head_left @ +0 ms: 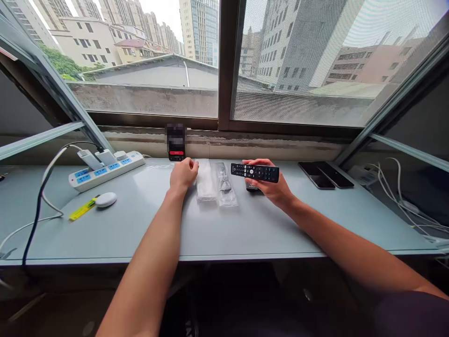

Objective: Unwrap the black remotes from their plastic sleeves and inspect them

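Observation:
A black remote control with rows of buttons is held crosswise above the desk by my right hand, its keys facing me. Partly hidden under that hand is another dark object on the desk, perhaps a second remote. My left hand is closed with curled fingers, beside a stack of clear plastic bags; what it grips, if anything, is hidden. Between the two hands lies a clear plastic sleeve with something dark inside.
A phone leans against the window sill. Two dark phones lie at the right. To the left are a power strip with plugs, a white oval object, a yellow strip and loose cables. The desk ends in front of me.

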Motion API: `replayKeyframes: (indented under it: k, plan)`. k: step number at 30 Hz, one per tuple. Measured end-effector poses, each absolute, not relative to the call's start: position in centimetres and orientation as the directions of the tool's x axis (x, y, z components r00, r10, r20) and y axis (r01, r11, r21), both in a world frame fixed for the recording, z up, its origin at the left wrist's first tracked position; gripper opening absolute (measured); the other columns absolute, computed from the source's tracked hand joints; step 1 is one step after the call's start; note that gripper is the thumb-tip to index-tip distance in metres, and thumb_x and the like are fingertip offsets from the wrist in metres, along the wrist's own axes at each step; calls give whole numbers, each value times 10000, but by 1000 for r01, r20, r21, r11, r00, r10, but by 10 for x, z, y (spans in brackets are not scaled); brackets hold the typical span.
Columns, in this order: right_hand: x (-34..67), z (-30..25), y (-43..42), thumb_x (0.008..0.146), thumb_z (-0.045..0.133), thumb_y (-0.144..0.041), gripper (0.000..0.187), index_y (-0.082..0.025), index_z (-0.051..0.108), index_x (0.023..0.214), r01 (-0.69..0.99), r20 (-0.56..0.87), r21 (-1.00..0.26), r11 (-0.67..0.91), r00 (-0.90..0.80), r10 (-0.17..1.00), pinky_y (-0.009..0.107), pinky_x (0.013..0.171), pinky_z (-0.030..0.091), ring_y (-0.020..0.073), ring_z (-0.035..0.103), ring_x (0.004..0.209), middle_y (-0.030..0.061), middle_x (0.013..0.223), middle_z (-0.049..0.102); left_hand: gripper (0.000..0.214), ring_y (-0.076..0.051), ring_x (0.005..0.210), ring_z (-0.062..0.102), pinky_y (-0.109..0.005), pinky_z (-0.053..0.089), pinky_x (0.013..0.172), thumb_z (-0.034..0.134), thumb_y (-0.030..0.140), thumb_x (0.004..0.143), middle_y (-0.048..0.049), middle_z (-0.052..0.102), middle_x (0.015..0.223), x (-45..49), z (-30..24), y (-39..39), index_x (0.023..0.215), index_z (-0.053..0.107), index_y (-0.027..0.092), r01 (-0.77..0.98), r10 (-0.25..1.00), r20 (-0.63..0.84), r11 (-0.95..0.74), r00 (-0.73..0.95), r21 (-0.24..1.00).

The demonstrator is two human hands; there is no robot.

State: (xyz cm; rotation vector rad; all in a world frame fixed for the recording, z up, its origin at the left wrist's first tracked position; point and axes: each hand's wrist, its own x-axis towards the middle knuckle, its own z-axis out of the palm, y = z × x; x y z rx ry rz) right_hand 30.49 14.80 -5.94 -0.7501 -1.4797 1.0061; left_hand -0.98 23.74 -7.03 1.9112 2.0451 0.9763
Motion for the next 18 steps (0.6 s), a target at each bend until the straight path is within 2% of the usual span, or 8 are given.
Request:
replayKeyframes:
  k: [3,7,9,12,15,18]
  plan:
    - [304,-59,149,796,1019,-420,505,-298,768,1217,-12,468,-882,472,-151,871,457,1081,627,295,709,1321,87,1426,765,308,-281,844,681,-367,426,760,624,371,1054,-85,755,865,-11,-72,239,773,565,260,822,938,310,-52,-154,566]
    - [304,-61,152,726,1059,-433,598,-275,796,1239,-3,435,-898,439,-142,889,444,1053,614,259,727,1147,62,1239,782,316,-279,829,677,-366,421,748,636,364,1056,-84,756,856,-11,-74,240,768,559,259,822,937,314,-54,-156,567]
    - [304,-61,152,725,1061,-429,607,-257,785,1238,-46,358,-934,355,-138,924,412,946,632,229,744,1015,39,1111,771,323,-279,821,672,-368,415,745,637,363,1056,-83,751,847,-11,-73,239,763,550,260,821,937,312,-50,-159,569]
    - [305,-60,151,746,1047,-456,632,-253,717,1246,-124,179,-979,160,-169,969,359,688,613,194,744,745,-9,942,731,331,-276,809,663,-370,406,743,633,357,1055,-79,740,838,-10,-73,238,755,534,261,819,938,307,-44,-164,573]
    - [306,-58,151,820,988,-508,611,-273,655,1275,-192,73,-981,28,-228,971,316,545,535,185,720,633,4,970,758,335,-266,780,643,-369,387,728,633,355,1053,-72,734,832,-9,-72,237,751,521,261,817,938,305,-43,-166,575]
    - [306,-55,152,944,848,-517,506,-284,672,1358,-281,35,-959,-43,-267,963,326,585,545,205,746,737,61,1098,801,354,-256,746,614,-369,365,708,623,360,1056,-66,720,807,-9,-71,236,736,507,262,819,939,302,-42,-163,572]
